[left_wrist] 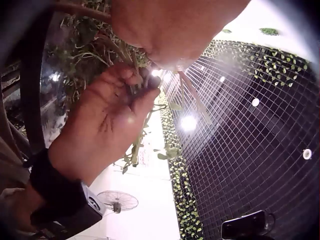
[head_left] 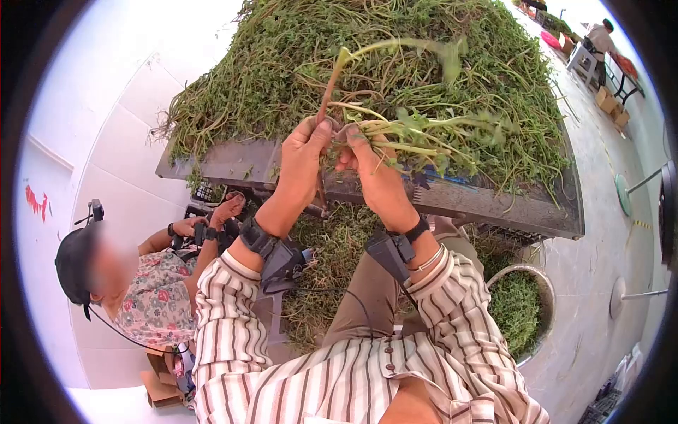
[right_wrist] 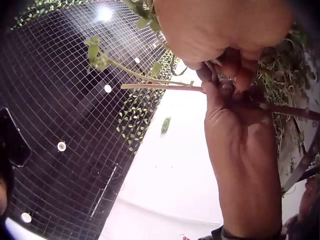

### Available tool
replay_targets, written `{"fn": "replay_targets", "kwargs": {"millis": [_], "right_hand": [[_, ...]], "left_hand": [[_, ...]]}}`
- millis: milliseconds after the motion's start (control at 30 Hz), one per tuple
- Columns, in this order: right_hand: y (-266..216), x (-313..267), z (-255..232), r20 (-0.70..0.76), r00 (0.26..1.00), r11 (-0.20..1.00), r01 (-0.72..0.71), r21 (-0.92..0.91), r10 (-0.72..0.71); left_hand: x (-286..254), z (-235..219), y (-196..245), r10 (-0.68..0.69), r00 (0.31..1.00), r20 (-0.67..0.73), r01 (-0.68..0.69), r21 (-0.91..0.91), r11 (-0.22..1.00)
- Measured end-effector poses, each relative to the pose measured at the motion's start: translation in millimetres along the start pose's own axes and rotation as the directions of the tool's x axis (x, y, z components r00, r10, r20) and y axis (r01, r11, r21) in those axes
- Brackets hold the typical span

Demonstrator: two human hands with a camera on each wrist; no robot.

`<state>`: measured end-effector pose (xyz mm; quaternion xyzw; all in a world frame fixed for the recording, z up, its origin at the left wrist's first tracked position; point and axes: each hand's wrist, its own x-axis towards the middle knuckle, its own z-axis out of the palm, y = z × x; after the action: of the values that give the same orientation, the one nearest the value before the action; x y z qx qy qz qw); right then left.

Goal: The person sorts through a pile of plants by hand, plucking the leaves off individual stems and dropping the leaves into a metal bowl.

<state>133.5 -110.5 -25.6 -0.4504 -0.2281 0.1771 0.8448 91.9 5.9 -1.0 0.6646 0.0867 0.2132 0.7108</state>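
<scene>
Both hands are raised together in front of the tabletop [head_left: 233, 164], a dark slab heaped with a big pile of cut green herbs [head_left: 296, 56]. The left hand [head_left: 302, 154] has its fingers and thumb curled round a long reddish-brown stem [head_left: 329, 88] that rises from the grip and bends over into a pale green tip. The right hand [head_left: 364, 157], touching the left at the fingertips, pinches a bundle of leafy green sprigs [head_left: 424, 134] that fans out to the right over the pile.

From the left wrist, the curled fingers [left_wrist: 131, 80] close on thin stalks, with the other hand pressed close above. From the right wrist, the palm [right_wrist: 235, 125] shows with a pale stalk running out to the left from the pinch.

Below the tabletop, more greens lie on the floor [head_left: 332, 254], and a round metal basin [head_left: 540, 297] half full of picked leaves stands to the right of the knees. Each wrist carries a black strapped camera [head_left: 272, 254]. The sleeves are striped brown and white [head_left: 226, 318]. A second person in a floral shirt [head_left: 159, 297] sits to the left. No writing or labels can be read in any view.
</scene>
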Motion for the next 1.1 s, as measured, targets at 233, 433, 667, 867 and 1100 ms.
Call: {"fn": "replay_targets", "kwargs": {"millis": [233,433,667,867,1100], "right_hand": [[9,1,-13,0.039,0.995,0.977,-0.100,0.190,0.094],[6,-7,-2,0.085,0.992,0.974,-0.109,0.199,0.094],[15,-1,-9,0.088,0.996,0.986,-0.047,0.157,0.033],[-6,-7,-10,-0.061,0.994,0.984,-0.081,0.156,0.092],[-16,2,-31,-0.059,0.998,0.971,-0.003,0.239,0.018]], "left_hand": [[29,-19,21,0.101,0.969,-0.224,-0.158,-0.252,0.955],[42,-36,31,0.046,0.987,-0.155,-0.104,-0.387,0.916],[64,-40,14,0.001,0.984,-0.178,-0.079,-0.429,0.900],[80,-54,21,0.119,0.881,-0.458,-0.214,-0.162,0.963],[63,-82,12,0.096,0.951,-0.295,-0.126,-0.085,0.988]]}}
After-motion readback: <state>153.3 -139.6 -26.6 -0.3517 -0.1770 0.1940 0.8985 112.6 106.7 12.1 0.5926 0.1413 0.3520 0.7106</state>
